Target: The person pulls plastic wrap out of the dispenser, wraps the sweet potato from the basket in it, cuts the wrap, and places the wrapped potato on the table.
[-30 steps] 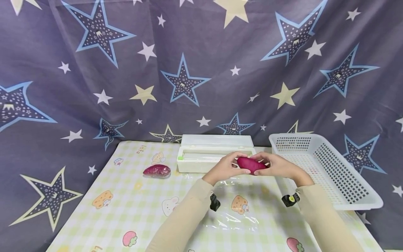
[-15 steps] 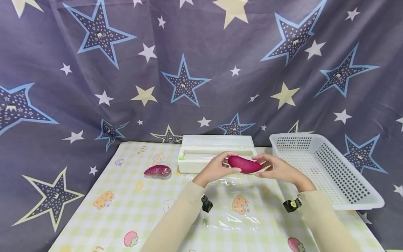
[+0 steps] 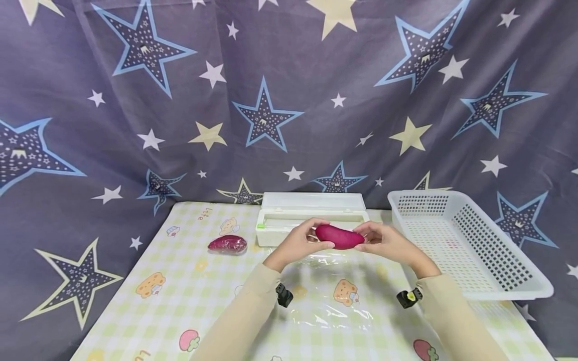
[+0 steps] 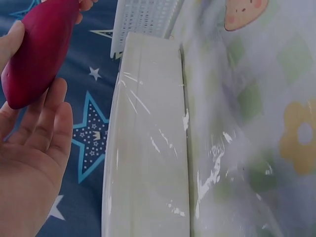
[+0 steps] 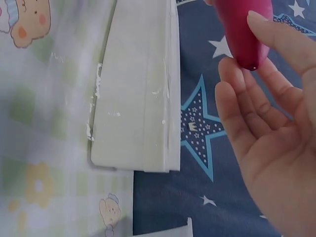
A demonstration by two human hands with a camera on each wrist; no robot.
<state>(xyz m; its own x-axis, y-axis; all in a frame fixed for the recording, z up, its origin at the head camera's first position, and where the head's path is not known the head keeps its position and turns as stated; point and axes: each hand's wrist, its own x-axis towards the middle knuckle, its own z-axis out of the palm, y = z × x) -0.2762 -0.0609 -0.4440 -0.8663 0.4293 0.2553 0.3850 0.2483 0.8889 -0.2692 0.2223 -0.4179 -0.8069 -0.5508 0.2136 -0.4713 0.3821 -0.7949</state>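
A magenta sweet potato (image 3: 339,236) is held level above the table, between both hands. My left hand (image 3: 298,244) grips its left end, thumb in front and fingers behind. At the other end, my right hand (image 3: 389,243) pinches the tip between thumb and fingers; the right wrist view shows this narrow end of the sweet potato (image 5: 244,29) up close. Beneath the hands, a sheet of clear cling film (image 3: 334,317) lies on the tablecloth. It runs out from a white cling film dispenser (image 3: 270,236), whose lid stands raised. A second sweet potato (image 3: 228,244), in shiny film, lies to the left.
On the right stands a white perforated plastic basket (image 3: 519,296), reaching toward the table's right edge. A checked tablecloth (image 3: 180,286) with cartoon prints covers the table. Behind everything hangs a dark star-patterned curtain (image 3: 316,135).
Both hands have carried the sweet potato leftward. The right hand's fingers spread away from it half a second ago and now rest on its end again.
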